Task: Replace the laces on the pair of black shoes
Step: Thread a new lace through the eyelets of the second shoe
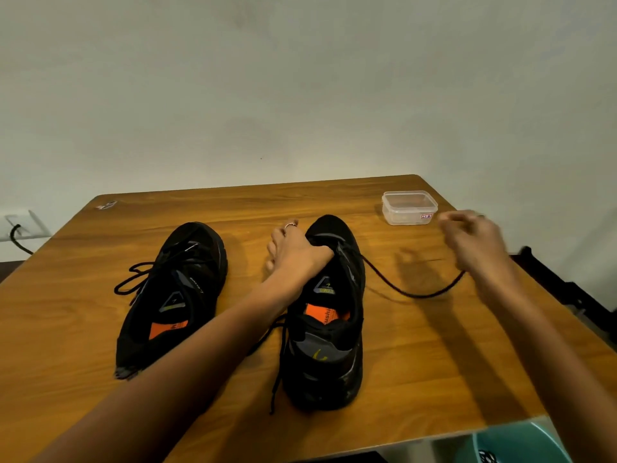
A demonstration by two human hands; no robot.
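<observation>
My left hand (293,250) presses down on the front of the right shoe (329,312), fingers (278,237) curled over its toe end to hold it steady on the desk (417,345). My right hand (474,238) is raised off to the right, blurred, its fingers pinched on the lace (410,292) that runs in a slack curve from the shoe's eyelets. To do this well I'd pull along the line of the eyelet, not sideways, and keep the shoe pinned so it doesn't slide — one crossing at a time. The left shoe (173,295) sits beside it near the middle of the desk, its own lace (133,279) loose but threaded. A clear plastic box (409,208) stands near the far right corner. The desk is wood-grained, against a plain pale wall (300,95) — a wall socket (20,225) shows at left.
</observation>
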